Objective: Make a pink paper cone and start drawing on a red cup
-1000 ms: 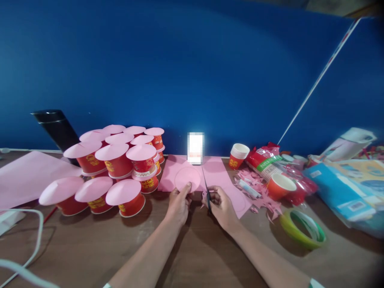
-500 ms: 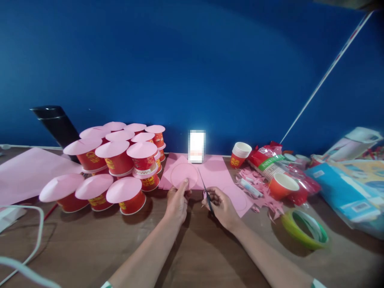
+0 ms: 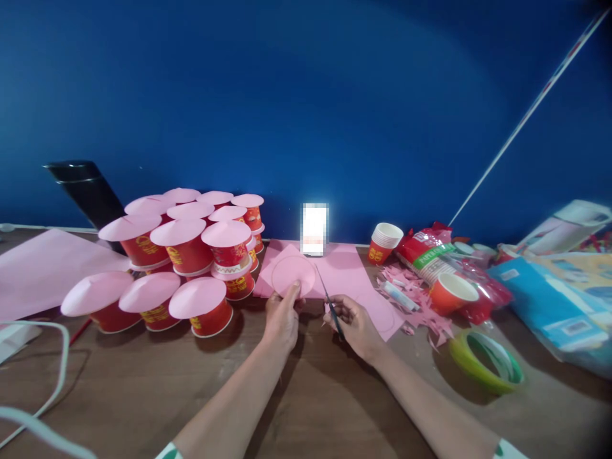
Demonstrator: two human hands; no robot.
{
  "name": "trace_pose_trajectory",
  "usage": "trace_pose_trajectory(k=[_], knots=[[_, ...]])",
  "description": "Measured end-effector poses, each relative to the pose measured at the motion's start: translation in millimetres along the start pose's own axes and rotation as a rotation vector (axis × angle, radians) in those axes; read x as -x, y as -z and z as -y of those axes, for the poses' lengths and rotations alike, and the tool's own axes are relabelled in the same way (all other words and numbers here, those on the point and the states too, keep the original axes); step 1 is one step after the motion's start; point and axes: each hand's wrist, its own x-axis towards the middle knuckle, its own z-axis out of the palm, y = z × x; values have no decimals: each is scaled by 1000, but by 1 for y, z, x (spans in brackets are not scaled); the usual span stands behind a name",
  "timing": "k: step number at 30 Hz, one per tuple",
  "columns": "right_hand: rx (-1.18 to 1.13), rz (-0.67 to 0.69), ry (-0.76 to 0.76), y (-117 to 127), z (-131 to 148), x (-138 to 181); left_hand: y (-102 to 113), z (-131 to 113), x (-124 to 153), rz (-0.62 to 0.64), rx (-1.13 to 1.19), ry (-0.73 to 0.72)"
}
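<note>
pinches pink disc (image 3: 291,273) by its near edge in left hand (image 3: 282,317), just left of curled right hand (image 3: 354,325) gripping scissors (image 3: 337,321).

Location: indoors, most likely a craft work area. You are at a brown wood-look table (image 3: 224,408) set against a plain blue wall (image 3: 306,95). Evidence: your scissors (image 3: 336,319), pink paper sheets (image 3: 342,268), a scatter of paper offcuts (image 3: 436,324), a roll of tape (image 3: 472,372), a stack of paper cups (image 3: 382,245), and, to your left, rows of red cups with pink conical tops (image 3: 194,255). Whether home, office or workshop, you cannot tell from this view.
</note>
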Motion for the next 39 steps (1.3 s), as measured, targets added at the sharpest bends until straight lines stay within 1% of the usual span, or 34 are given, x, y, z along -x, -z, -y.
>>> trace_pose_trajectory(k=[8,17,28,35,39], knots=[[-12,-7,-24,0,6,1,-1,-1,0,-5,5,-9],[-4,-6,-39,1,4,1,-1,-2,2,-2,8,-11],[-47,33,-120,-1,17,5,1,-1,-3,-27,-9,-12],[-45,48,-117,-1,14,5,1,-3,-3,-28,7,-14],[-40,57,-60,0,10,4,1,-3,-2,-36,7,-18]])
